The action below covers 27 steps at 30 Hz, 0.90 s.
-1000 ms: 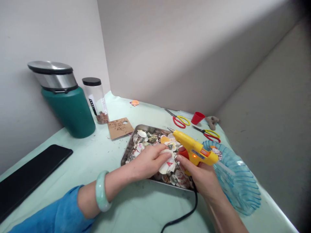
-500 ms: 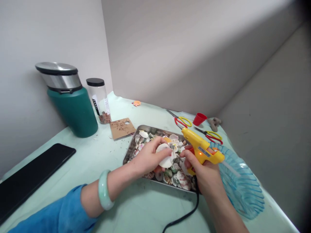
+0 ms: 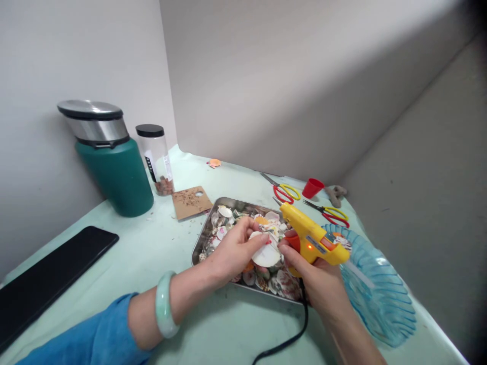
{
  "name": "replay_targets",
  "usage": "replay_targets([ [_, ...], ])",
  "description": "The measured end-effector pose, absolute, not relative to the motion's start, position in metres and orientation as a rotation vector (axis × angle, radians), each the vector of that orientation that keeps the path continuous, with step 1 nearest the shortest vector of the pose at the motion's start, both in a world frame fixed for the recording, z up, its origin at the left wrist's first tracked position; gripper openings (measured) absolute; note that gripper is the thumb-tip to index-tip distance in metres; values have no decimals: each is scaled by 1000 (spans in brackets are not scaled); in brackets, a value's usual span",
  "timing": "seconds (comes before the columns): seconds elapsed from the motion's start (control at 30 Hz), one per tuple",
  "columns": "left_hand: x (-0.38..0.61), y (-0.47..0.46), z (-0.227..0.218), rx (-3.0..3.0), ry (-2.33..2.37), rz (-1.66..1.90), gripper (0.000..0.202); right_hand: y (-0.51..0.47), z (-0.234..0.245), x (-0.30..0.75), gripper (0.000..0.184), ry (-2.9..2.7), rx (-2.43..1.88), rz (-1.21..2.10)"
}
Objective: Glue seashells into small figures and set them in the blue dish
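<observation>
Between the thumb and fingers of my left hand (image 3: 238,248) is a white seashell (image 3: 265,255) with a small red spot near its upper edge. My right hand (image 3: 317,276) is wrapped round a yellow hot glue gun (image 3: 310,233), whose orange light glows. The gun's nozzle points up and left, away from the shell, and a clear glue stick sticks out of its back. My right thumb and fingertip come close to the shell's right edge; whether they touch it I cannot tell. Both hands are above a metal tray (image 3: 198,248) full of mixed seashells.
A blue glass dish (image 3: 391,304) stands at the right. Behind lie two pairs of scissors (image 3: 285,192) (image 3: 331,213) and a red cup (image 3: 313,188). Leftward are a brown card (image 3: 190,201), a clear jar (image 3: 157,157), a green bin (image 3: 117,177) and a black slab (image 3: 57,279). A black cord (image 3: 289,337) trails frontward.
The white shell has tilted so that more of its face shows, and it sits slightly lower. My right hand and the glue gun have shifted a little to the left.
</observation>
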<state>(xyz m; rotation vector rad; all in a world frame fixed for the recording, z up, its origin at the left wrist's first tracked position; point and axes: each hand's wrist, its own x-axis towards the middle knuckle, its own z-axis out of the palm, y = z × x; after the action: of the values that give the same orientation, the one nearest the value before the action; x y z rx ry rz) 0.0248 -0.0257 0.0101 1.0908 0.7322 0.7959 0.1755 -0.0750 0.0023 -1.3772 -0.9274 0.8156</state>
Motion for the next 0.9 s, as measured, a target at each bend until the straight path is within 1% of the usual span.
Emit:
replay_targets([
  [0.2,25,-27,10,1130,762,830,29,-77,-5,180,35,-1035,-1418,864],
  [0.37,24,-27,9,1132,744,799,31,-78,-5,179,36,-1002,-1452,852],
  [0.67,23,-26,9,1141,719,743,28,-76,-1,177,40,-985,-1436,849],
  [0.9,22,-28,10,1104,737,737,31,-75,-4,177,38,-996,-1376,891],
])
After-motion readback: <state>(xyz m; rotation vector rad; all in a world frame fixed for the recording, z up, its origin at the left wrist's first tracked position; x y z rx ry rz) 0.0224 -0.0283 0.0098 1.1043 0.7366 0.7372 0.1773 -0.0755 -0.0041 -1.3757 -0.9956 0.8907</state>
